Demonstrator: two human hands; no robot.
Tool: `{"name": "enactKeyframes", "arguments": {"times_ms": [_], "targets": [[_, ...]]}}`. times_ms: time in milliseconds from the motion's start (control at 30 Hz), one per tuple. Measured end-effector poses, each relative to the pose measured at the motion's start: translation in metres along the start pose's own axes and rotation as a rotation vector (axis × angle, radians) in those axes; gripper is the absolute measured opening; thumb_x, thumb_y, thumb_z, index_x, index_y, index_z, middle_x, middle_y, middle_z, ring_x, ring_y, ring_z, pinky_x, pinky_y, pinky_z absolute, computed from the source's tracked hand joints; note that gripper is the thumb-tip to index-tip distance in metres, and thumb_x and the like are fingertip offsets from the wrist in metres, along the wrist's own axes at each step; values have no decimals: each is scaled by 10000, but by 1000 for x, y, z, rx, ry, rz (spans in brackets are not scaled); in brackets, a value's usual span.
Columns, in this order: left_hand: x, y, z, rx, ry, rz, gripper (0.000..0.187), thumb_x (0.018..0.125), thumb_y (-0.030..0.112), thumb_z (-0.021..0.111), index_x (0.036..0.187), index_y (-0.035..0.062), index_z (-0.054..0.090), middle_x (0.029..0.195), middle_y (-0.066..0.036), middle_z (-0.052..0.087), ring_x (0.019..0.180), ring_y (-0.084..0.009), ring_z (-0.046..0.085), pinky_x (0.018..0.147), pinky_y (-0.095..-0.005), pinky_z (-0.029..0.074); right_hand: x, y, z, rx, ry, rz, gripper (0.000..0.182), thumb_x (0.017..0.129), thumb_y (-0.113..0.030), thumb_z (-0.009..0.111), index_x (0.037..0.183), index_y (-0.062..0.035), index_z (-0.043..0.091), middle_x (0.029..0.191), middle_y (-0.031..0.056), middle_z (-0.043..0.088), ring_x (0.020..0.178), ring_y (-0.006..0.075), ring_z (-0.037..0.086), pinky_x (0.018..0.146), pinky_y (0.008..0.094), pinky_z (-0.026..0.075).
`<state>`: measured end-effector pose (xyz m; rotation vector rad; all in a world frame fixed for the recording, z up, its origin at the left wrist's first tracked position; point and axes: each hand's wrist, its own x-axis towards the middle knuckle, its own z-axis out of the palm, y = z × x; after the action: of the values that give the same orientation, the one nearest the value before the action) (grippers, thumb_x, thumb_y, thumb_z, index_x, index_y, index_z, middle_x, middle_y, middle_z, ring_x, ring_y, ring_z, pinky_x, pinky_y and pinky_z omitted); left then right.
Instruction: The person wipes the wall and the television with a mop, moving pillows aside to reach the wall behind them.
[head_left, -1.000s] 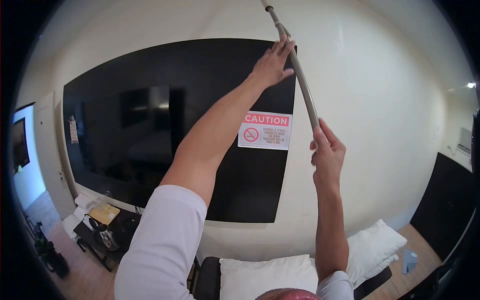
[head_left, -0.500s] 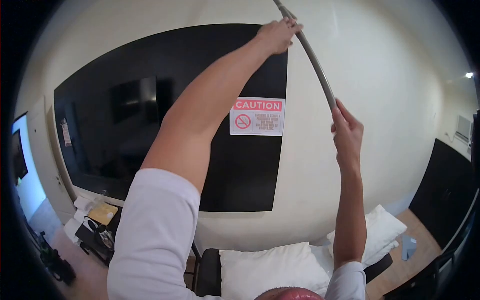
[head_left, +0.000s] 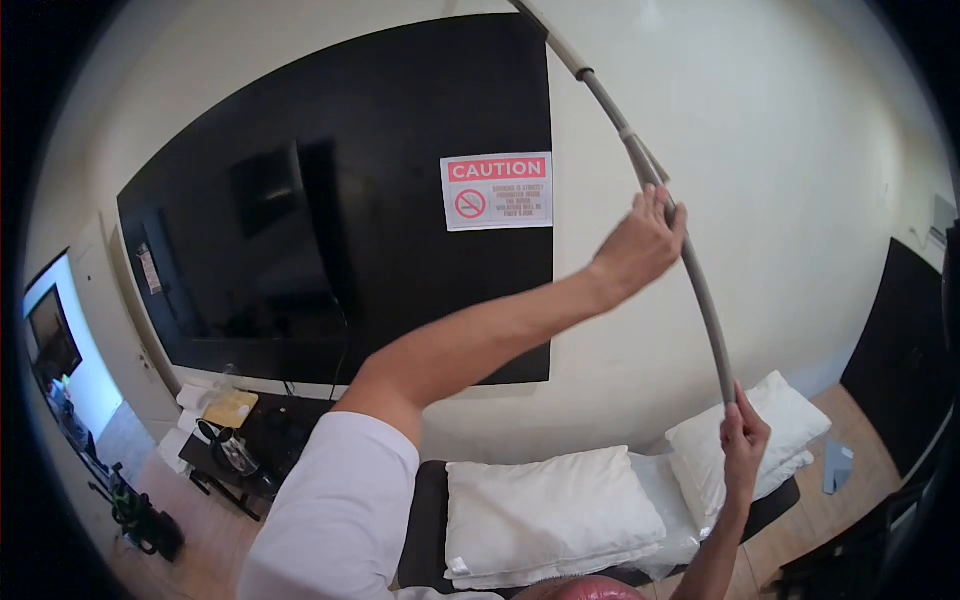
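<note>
A long, slim grey pole [head_left: 705, 300] bends gently from the top of the view down to the right. My left hand [head_left: 645, 240] is closed round its middle, just below a pale clip-like piece [head_left: 650, 158]. Lower down, my right hand [head_left: 744, 435] grips the pole's bottom end, above the pillows. Higher up, the pole meets a thicker pale section [head_left: 560, 48] with a dark collar. The top end lies outside the view.
Behind is a black wall panel [head_left: 430, 290] with a caution sign [head_left: 497, 192]. White pillows [head_left: 550, 510] lie on a dark bench below. A black table [head_left: 215, 460] with a kettle stands at the left, a green-and-black machine [head_left: 140, 515] on the floor beside it.
Both hands and the pole have moved down and to the right in view. More of the pole's upper part, with the thicker section, now shows. The view has shifted slightly.
</note>
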<state>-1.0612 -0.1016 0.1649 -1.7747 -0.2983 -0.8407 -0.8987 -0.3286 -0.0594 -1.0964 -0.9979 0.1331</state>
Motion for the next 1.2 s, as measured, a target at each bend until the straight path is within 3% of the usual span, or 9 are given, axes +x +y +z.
{"name": "enactKeyframes", "arguments": {"times_ms": [167, 367, 733, 867, 967, 1000, 1067, 1100, 1200], "targets": [[2, 51, -26, -32, 42, 47, 433, 982, 153, 555, 1342, -82, 602, 1277, -407, 631, 1229, -446, 664, 1048, -460, 515, -28, 2, -72, -29, 9, 38, 402, 1039, -164, 644, 1401, 10, 633, 689, -87, 453, 577, 12, 360, 501, 208, 267], [10, 75, -40, -1, 85, 37, 426, 962, 148, 581, 1303, -104, 622, 1208, -419, 654, 1180, -463, 685, 1008, -459, 542, -39, -7, -106, -87, 48, 16, 418, 1031, -184, 664, 1391, 26, 635, 684, -80, 460, 565, 13, 366, 496, 208, 257], [-29, 82, -59, 21, 55, 86, 386, 925, 125, 609, 1235, -101, 652, 1143, -402, 686, 1100, -442, 725, 1004, -447, 562, -94, 12, -81, -197, 111, 40, 430, 1021, -216, 673, 1361, 48, 652, 677, -69, 467, 578, 23, 382, 512, 217, 280], [-35, 80, -55, 39, 70, 105, 357, 931, 137, 603, 1203, -88, 660, 1124, -400, 693, 1084, -421, 736, 1005, -436, 563, -98, 38, -87, -126, 154, 87, 454, 982, -206, 706, 1338, 71, 658, 666, -22, 561, 530, 37, 442, 480, 214, 311], [-46, 68, -56, 8, 142, 132, 343, 930, 149, 602, 1188, -66, 670, 1102, -376, 710, 1068, -406, 743, 992, -416, 572, -113, 28, -80, 300, 87, 214, 545, 940, -203, 729, 1370, 107, 603, 715, 57, 639, 481, 69, 505, 434, 231, 385], [-52, 63, -58, 10, 146, 136, 343, 930, 149, 602, 1188, -66, 670, 1102, -376, 710, 1068, -406, 743, 992, -416, 572, -118, 18, -79, 303, 90, 210, 545, 940, -203, 729, 1370, 107, 603, 715, 57, 639, 481, 69, 505, 434, 231, 385], [-65, 47, -62, -82, 208, 164, 348, 963, 201, 613, 1210, -33, 685, 1085, -344, 725, 1067, -393, 745, 983, -415, 578, -133, -10, -70, 575, -144, 417, 600, 967, -138, 730, 1492, 57, 515, 992, 143, 738, 583, 110, 509, 469, 279, 415], [-71, 42, -61, -125, 251, 138, 380, 996, 282, 621, 1242, 2, 695, 1116, -308, 731, 1060, -377, 748, 981, -418, 581, -137, -30, -60, 673, -159, 524, 719, 964, -153, 733, 1560, 63, 395, 1047, 164, 698, 585, 102, 514, 463, 240, 422], [-76, 9, -76, -98, 251, 122, 430, 1000, 349, 642, 1284, 29, 686, 1152, -275, 732, 1074, -355, 745, 976, -410, 585, -131, -85, -31, 795, -252, 532, 691, 985, -140, 700, 1553, 91, 381, 1005, 142, 673, 574, 61, 453, 463, 201, 379]]}}
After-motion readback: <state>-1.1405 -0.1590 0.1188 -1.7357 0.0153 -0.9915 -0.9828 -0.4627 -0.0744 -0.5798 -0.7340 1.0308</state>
